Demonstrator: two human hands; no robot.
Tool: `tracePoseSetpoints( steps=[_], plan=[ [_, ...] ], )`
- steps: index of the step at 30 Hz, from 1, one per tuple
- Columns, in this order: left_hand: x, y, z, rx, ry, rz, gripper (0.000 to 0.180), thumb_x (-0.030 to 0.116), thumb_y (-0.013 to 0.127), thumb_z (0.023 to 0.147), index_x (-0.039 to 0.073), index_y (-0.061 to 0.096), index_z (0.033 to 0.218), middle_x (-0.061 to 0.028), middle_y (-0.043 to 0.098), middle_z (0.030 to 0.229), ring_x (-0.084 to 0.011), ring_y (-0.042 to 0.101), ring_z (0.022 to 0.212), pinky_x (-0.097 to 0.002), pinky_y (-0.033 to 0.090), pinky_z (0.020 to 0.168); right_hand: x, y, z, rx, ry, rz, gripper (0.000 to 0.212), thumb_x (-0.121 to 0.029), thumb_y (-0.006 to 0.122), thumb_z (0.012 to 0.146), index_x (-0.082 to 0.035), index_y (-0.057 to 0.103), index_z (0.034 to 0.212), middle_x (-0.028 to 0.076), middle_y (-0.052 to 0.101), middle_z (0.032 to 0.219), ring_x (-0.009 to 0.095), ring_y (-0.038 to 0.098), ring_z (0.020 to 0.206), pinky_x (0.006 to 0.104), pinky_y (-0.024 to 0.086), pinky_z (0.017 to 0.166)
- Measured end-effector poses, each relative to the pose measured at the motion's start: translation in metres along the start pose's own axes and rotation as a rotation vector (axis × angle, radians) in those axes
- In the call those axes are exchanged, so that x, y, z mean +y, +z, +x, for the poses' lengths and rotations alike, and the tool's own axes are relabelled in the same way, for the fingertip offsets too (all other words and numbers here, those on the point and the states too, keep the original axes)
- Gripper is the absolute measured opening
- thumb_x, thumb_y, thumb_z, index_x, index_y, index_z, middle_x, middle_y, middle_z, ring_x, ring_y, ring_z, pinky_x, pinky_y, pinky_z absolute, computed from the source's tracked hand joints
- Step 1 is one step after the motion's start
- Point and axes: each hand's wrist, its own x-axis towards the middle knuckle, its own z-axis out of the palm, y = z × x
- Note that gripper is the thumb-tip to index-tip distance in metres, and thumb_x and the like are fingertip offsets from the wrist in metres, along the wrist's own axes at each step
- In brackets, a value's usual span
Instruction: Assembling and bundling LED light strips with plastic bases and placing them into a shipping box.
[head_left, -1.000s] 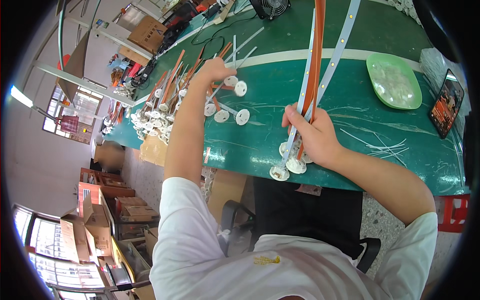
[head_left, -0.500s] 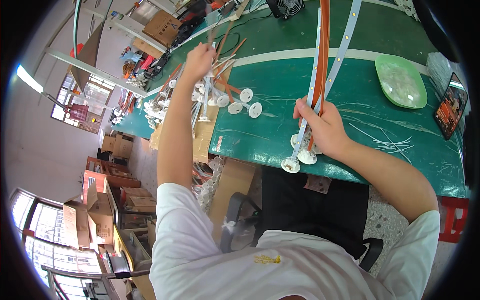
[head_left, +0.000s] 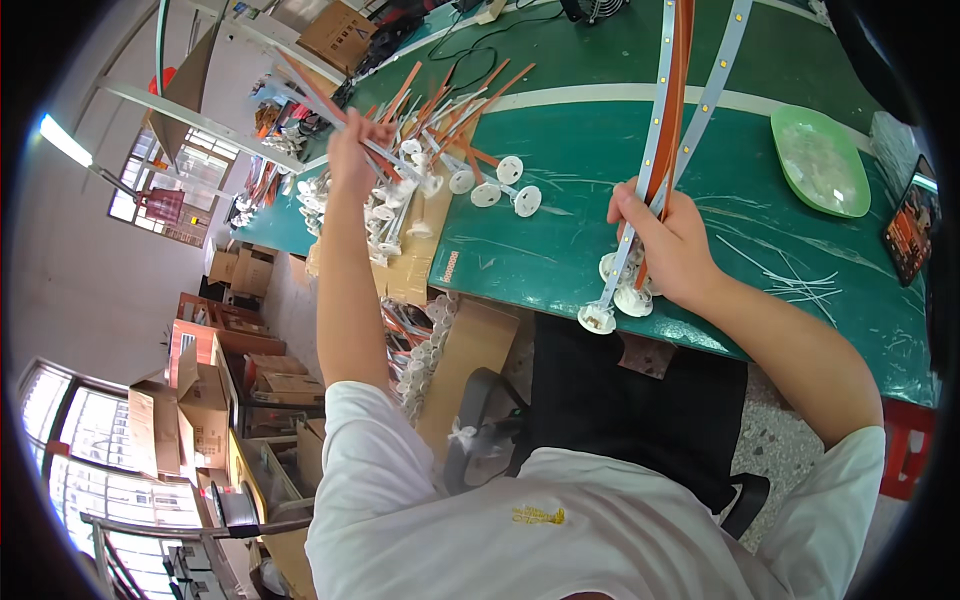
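Note:
My right hand [head_left: 680, 240] is closed round a small bundle of LED strips [head_left: 655, 130], white-faced and orange-backed, near the front edge of the table. They stand nearly upright, with round white end caps [head_left: 597, 319] at the bottom, and their tops leave the picture. At the far left, my left hand [head_left: 352, 160] is closed on another LED strip [head_left: 312, 98], slanting up to the left and partly blurred. Beneath and beside that hand lies a heap of similar strips with white round caps [head_left: 383, 213]. Which cap belongs to the held strip I cannot tell.
Brown cardboard [head_left: 408, 275] lies under the heap on the green table [head_left: 540, 250]. Thin white sticks [head_left: 790, 285], a green tray [head_left: 862, 205] of clear small pieces and a phone [head_left: 912, 225] are on the right. More capped strips [head_left: 425, 355] sit below the table edge.
My left hand has moved left over the heap, and the strip in it now leans to the left. My right hand keeps its hold on the bundle. The whole view has shifted slightly.

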Motion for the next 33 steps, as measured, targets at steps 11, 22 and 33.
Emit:
tracePoseSetpoints(
  steps=[11,22,33],
  plan=[
    [0.004,0.022,0.0,-0.42,0.084,1.488,0.038,0.037,0.069,0.077,-0.001,0.062,0.075,-0.0146,0.065,0.071,-0.027,0.065,0.064,-0.0383,0.051,0.063,-0.002,0.0,-0.002,-0.017,-0.03,-0.025,0.031,-0.032,0.053,0.097,-0.006,0.058,0.081,-0.001,0.05,0.073,0.008,0.046,0.068,0.0256,0.037,0.062],
    [-0.021,0.01,0.0,-0.207,0.088,1.477,0.025,0.015,0.051,0.082,-0.004,0.066,0.084,-0.0264,0.067,0.083,-0.0411,0.066,0.082,-0.0455,0.051,0.078,-0.001,0.001,-0.001,-0.03,-0.076,-0.066,0.029,-0.03,0.052,0.097,-0.006,0.058,0.082,0.0,0.051,0.072,0.008,0.047,0.069,0.0261,0.038,0.062],
    [-0.058,0.039,0.025,-0.139,0.024,1.661,0.025,0.018,0.067,0.072,-0.003,0.067,0.084,-0.0264,0.067,0.088,-0.0382,0.067,0.088,-0.0431,0.054,0.078,-0.001,0.002,-0.003,-0.034,-0.083,-0.086,0.027,-0.028,0.054,0.096,-0.004,0.058,0.084,0.001,0.054,0.072,0.009,0.05,0.068,0.0274,0.04,0.062]
  ],
)
